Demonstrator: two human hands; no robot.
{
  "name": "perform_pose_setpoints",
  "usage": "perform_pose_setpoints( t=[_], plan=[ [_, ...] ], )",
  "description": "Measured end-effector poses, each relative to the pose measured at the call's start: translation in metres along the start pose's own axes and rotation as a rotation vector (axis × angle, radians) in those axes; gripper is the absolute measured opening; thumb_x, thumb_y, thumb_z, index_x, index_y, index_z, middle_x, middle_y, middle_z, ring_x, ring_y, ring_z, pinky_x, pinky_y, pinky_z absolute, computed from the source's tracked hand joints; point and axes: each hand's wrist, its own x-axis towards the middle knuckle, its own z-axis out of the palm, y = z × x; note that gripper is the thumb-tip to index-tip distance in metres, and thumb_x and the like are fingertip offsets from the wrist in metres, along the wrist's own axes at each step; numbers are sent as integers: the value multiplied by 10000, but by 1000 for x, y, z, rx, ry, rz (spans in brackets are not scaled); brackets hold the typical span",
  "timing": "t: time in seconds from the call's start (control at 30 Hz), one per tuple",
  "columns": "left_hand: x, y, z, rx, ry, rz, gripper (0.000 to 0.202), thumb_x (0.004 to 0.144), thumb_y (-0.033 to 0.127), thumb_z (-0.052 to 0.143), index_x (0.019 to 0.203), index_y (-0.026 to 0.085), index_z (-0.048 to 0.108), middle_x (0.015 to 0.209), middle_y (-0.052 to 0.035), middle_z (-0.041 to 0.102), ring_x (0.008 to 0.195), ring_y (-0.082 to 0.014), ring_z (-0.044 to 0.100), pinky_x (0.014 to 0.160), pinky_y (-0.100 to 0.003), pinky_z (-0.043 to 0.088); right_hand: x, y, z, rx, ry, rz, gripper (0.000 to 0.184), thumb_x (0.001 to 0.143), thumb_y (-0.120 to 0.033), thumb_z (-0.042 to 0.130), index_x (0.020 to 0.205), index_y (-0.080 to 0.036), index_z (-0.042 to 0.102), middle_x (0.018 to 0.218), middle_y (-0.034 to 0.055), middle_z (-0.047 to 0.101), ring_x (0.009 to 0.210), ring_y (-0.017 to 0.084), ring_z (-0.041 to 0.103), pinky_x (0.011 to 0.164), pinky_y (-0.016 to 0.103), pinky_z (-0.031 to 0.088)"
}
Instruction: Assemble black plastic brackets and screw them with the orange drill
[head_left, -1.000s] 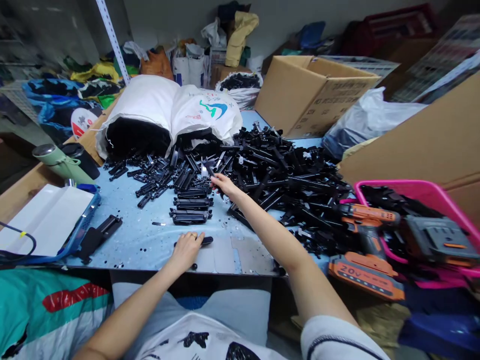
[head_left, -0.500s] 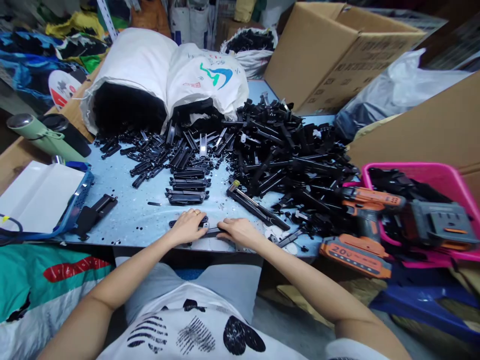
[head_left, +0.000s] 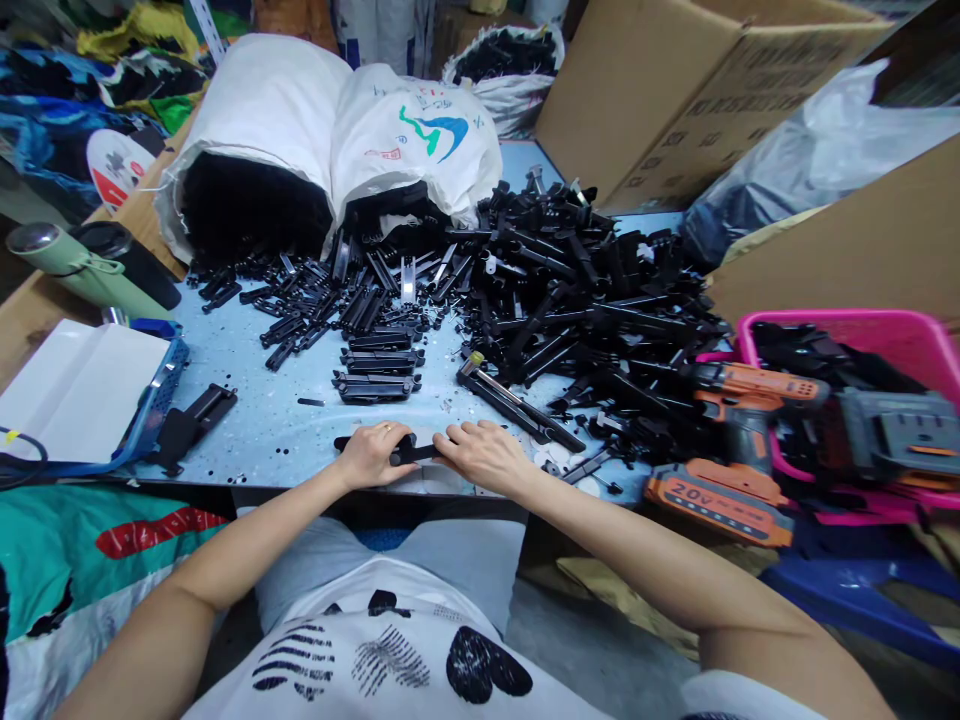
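Observation:
Near the front edge of the table, my left hand (head_left: 373,456) is closed around a black plastic piece (head_left: 405,442), whose ends stick out past the fingers. My right hand (head_left: 480,455) pinches the right end of a narrow black bar (head_left: 420,453) that reaches across to the left hand's piece. How the two parts meet is hidden by the fingers. Just beyond the hands, several black bracket-like assemblies (head_left: 377,386) lie in a stacked row. A long black part with a metal rod (head_left: 517,405) rests to the right of them.
A large heap of black parts (head_left: 592,300) covers the right back. White sacks (head_left: 262,90) spill more parts. An orange cordless drill (head_left: 739,440) lies by a pink basket (head_left: 847,318). At left are a blue basket (head_left: 169,385) and a green bottle (head_left: 75,265).
The bar between my hands has turned to show a broader dark face, and the left-hand piece has tilted. Both hands stay close together near the table edge. The view has shifted slightly.

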Motion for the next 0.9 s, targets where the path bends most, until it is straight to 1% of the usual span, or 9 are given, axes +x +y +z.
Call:
perform_pose_setpoints(
  t=[0.13, 0.3, 0.4, 0.5, 0.57, 0.6, 0.67, 0.73, 0.9],
  plan=[
    [2, 1, 4, 26, 54, -50, 401, 801, 534, 565, 991, 181, 546, 896, -74, 658, 829, -221, 633, 683, -305, 480, 2, 7, 2, -34, 54, -9, 307, 978, -398, 325, 1037, -189, 542, 856, 69, 605, 737, 165, 560, 621, 295, 265],
    [2, 6, 7, -9, -63, -58, 483, 750, 597, 593, 997, 184, 563, 838, -65, 659, 799, -222, 636, 684, -304, 487, 1, 17, 14, 13, 106, -101, 313, 965, -424, 362, 955, -184, 564, 806, 51, 595, 676, 141, 544, 604, 282, 280],
    [10, -5, -1, -51, -75, -17, 549, 728, 613, 609, 1066, 184, 562, 986, -92, 655, 951, -256, 607, 799, -347, 487, 1, 22, 31, 101, 153, -85, 336, 957, -454, 365, 945, -190, 572, 835, 49, 598, 717, 146, 554, 628, 279, 317],
    [33, -52, -25, -83, 183, -154, 342, 899, 405, 438, 1129, 182, 558, 1129, -98, 617, 1076, -229, 543, 932, -364, 433, 0, 22, 52, 182, 189, -86, 338, 957, -447, 362, 993, -187, 575, 857, 59, 601, 776, 162, 561, 681, 291, 353],
    [55, -99, -48, 4, 367, -436, 340, 932, 230, 299, 1104, 164, 586, 1081, -105, 627, 1028, -217, 546, 930, -366, 421, 1, 20, 61, 222, 175, -79, 329, 954, -435, 374, 988, -180, 579, 866, 68, 603, 791, 171, 559, 695, 300, 367],
    [66, -124, -60, 71, 385, -535, 353, 917, 184, 299, 1110, 158, 594, 1099, -112, 619, 1037, -227, 534, 939, -377, 407, 1, 19, 63, 238, 159, -70, 324, 951, -430, 383, 975, -177, 583, 866, 70, 603, 792, 175, 557, 698, 302, 373],
    [86, -165, -77, 171, 292, -642, 356, 889, 147, 339, 1116, 163, 612, 1134, -122, 601, 1074, -250, 501, 943, -397, 387, 4, 17, 64, 263, 126, -47, 322, 939, -440, 407, 936, -175, 591, 850, 68, 600, 787, 179, 553, 705, 305, 383],
    [101, -190, -83, 258, 185, -712, 316, 860, 163, 422, 1095, 169, 632, 1176, -139, 570, 1125, -290, 450, 936, -433, 370, 6, 15, 61, 285, 96, -27, 332, 919, -466, 437, 918, -175, 595, 848, 64, 596, 791, 183, 549, 719, 310, 391],
    [114, -197, -74, 314, 150, -857, 257, 824, 114, 437, 956, 71, 653, 1226, -223, 509, 1158, -345, 392, 931, -506, 321, 7, 11, 53, 315, 52, 21, 327, 899, -478, 470, 944, -183, 604, 889, 67, 598, 820, 197, 549, 747, 328, 409]
  ],
)
